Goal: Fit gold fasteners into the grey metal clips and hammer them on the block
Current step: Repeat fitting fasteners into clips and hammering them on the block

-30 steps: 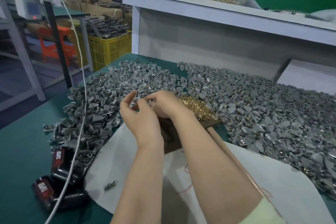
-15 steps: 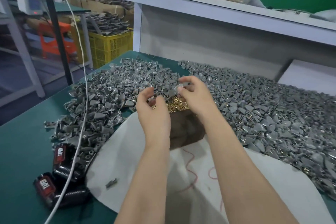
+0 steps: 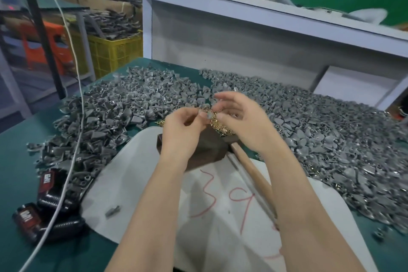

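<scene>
Grey metal clip (image 3: 208, 115) pinched between both hands' fingers — left hand (image 3: 184, 132), right hand (image 3: 240, 121) — above the dark wooden block (image 3: 207, 150), ready for fitting.

One grey metal clip (image 3: 208, 115) is held between the fingertips above the gold fasteners (image 3: 220, 125), which lie heaped on the dark block (image 3: 207, 148). Loose clips (image 3: 320, 139) cover the green table in two broad heaps (left and right of the block).
</scene>
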